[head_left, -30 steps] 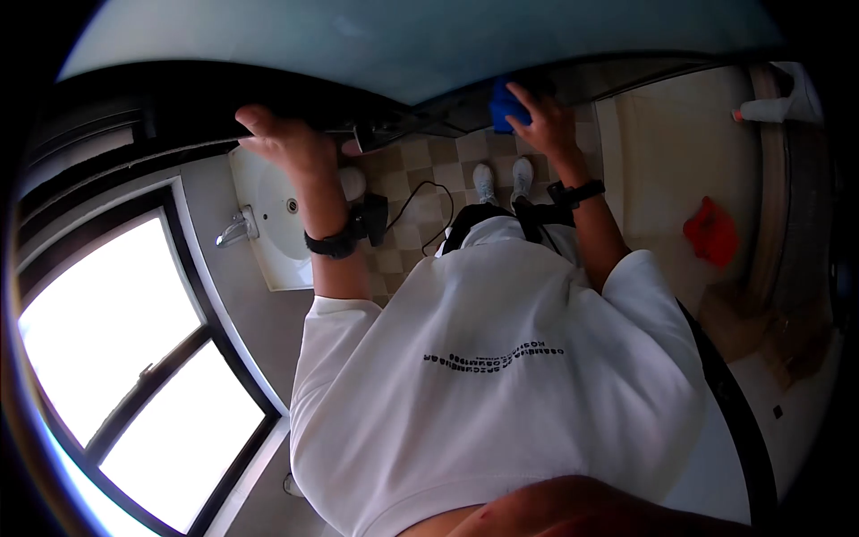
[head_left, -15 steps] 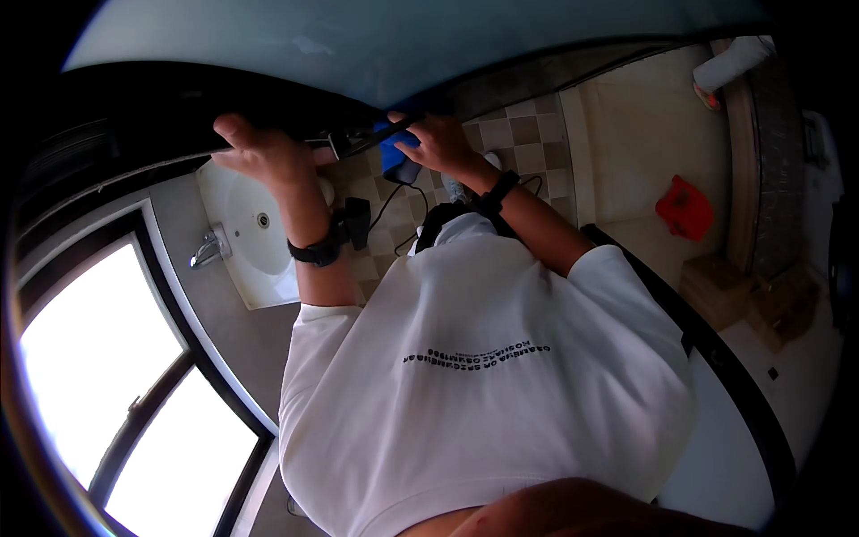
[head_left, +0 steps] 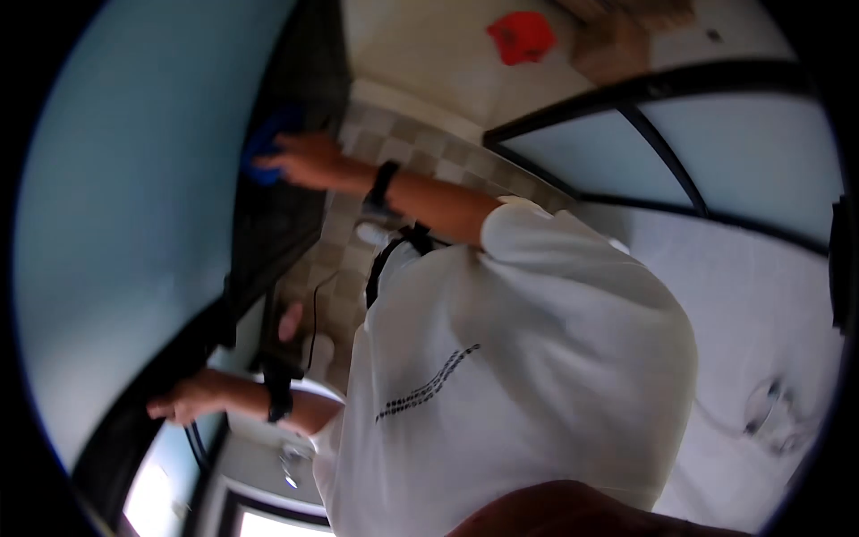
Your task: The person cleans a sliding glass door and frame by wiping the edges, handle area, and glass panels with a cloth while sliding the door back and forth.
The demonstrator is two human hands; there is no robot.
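Observation:
A large frosted glass door panel (head_left: 116, 206) with a dark frame (head_left: 121, 447) fills the left side. My left hand (head_left: 192, 398) is closed around the dark frame edge low on the left, its fingers partly hidden and blurred. Higher up, my right hand (head_left: 300, 161) presses a blue cloth (head_left: 259, 154) against the dark lower part of the door, with that arm stretched across. Both wrists carry black bands.
A red object (head_left: 522, 38) and cardboard boxes (head_left: 610, 46) lie on the floor at the top. Another dark-framed glass panel (head_left: 743, 148) stands at the right, above a shower fitting (head_left: 774, 416). A faucet (head_left: 291, 461) and a dark cable (head_left: 313, 322) are near my left arm.
The view has swung round. My right hand moved with the blue cloth toward the left hand, then away from it along the door's dark part. My left hand stays at the frame.

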